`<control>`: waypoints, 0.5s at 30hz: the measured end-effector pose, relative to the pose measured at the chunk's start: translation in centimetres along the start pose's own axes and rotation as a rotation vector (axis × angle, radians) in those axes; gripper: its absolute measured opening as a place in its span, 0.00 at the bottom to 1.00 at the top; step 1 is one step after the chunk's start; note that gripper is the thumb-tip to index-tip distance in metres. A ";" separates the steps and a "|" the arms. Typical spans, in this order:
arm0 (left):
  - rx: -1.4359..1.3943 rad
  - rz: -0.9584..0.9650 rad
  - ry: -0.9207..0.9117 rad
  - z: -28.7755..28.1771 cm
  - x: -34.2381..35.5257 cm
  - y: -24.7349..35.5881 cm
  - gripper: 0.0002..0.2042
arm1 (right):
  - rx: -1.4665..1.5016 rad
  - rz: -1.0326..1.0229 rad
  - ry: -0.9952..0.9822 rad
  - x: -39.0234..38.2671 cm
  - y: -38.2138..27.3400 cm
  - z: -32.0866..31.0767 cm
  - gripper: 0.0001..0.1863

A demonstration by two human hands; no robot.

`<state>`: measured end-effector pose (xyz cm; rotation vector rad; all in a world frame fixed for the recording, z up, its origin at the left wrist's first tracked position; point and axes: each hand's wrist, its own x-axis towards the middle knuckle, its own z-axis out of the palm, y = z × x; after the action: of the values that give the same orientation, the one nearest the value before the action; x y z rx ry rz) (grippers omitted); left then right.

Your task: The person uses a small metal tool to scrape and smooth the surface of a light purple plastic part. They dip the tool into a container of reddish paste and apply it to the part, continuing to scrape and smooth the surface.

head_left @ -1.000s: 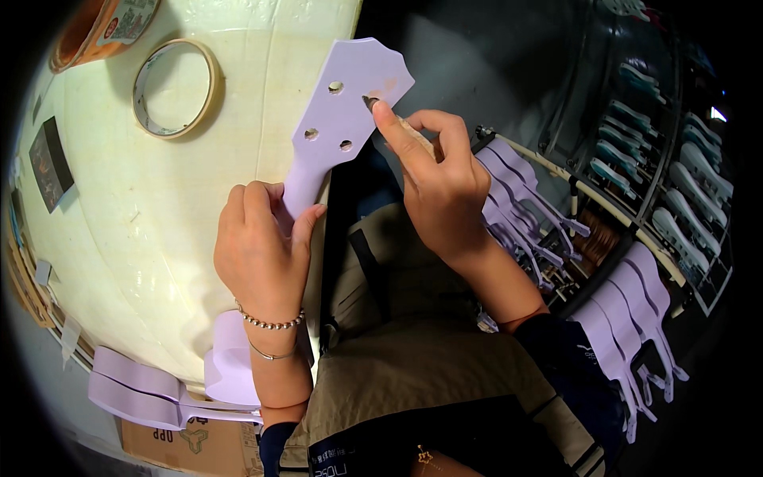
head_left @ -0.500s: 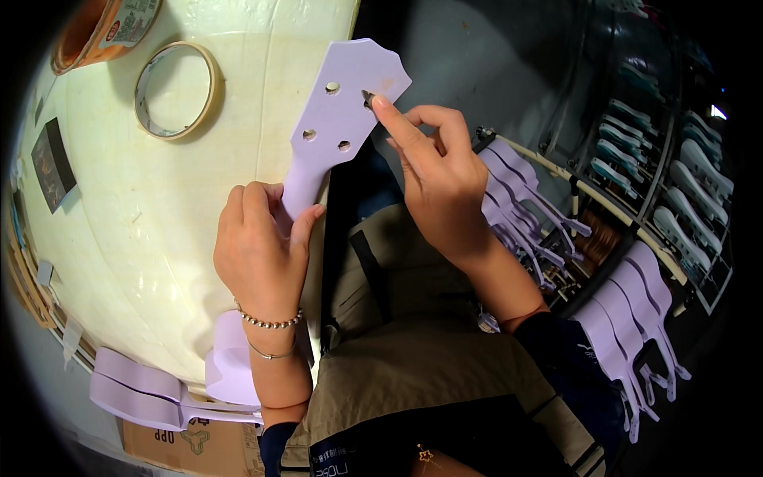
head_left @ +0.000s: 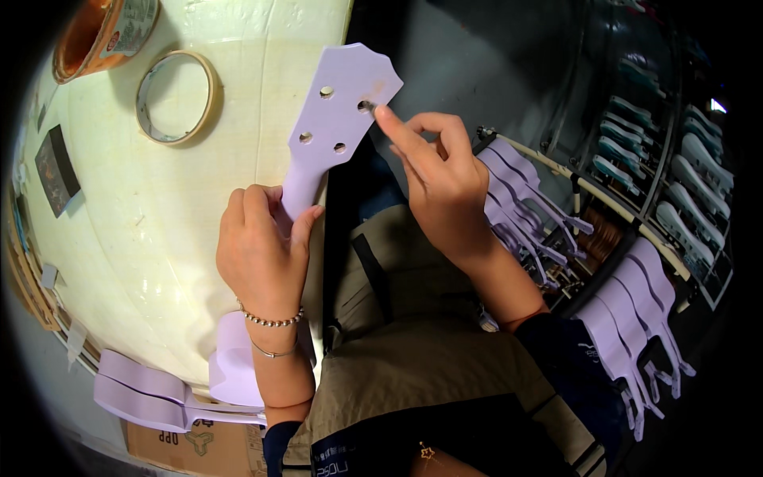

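A lavender ukulele is tilted across the edge of a pale table, its headstock (head_left: 340,103) pointing away from me and pierced by several round peg holes. My left hand (head_left: 262,238) is closed around the neck (head_left: 302,183), just below the headstock. The ukulele's body (head_left: 234,358) shows partly behind my left forearm. My right hand (head_left: 441,163) is closed, with the index finger reaching to the upper right peg hole. A small dark piece (head_left: 369,106) sits between that fingertip and the hole; its kind is too small to tell. Beside the hole is a faint brownish smudge.
A tape roll (head_left: 211,95) and an orange-brown tub (head_left: 91,48) stand on the table (head_left: 183,238), with a dark card (head_left: 57,171) at left. More lavender ukuleles (head_left: 143,389) lie at lower left above a cardboard box (head_left: 191,453). Others hang on a rack (head_left: 628,310) at right.
My right fingertip and the dark piece have shifted slightly down, with the piece's tip now at the peg hole. The headstock sits slightly left and lower in view; my left hand keeps its hold.
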<state>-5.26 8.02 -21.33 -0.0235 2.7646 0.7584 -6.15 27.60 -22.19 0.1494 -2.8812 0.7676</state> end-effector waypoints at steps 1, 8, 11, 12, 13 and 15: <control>-0.003 0.004 -0.003 0.0 0.0 -0.1 0.19 | 0.073 0.033 -0.020 -0.1 -0.2 -0.3 0.21; 0.075 0.033 0.004 0.1 -0.7 0.1 0.21 | 0.298 0.207 -0.016 -0.8 0.8 -2.0 0.21; 0.137 0.046 0.000 0.4 -1.1 0.1 0.22 | 0.362 0.244 -0.002 -1.1 1.2 -2.8 0.20; 0.147 0.048 -0.006 0.5 -1.0 0.2 0.21 | 0.395 0.259 0.009 -1.2 1.2 -3.1 0.19; 0.156 0.048 -0.012 0.7 -0.9 0.4 0.21 | 0.428 0.273 0.019 -1.4 1.4 -3.5 0.17; 0.128 0.026 -0.052 0.7 -0.6 0.2 0.19 | 0.403 0.265 0.045 -1.4 1.6 -4.4 0.17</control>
<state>-4.48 8.50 -21.66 0.0565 2.7627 0.5778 -4.43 31.31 -19.43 -0.2069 -2.6975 1.3736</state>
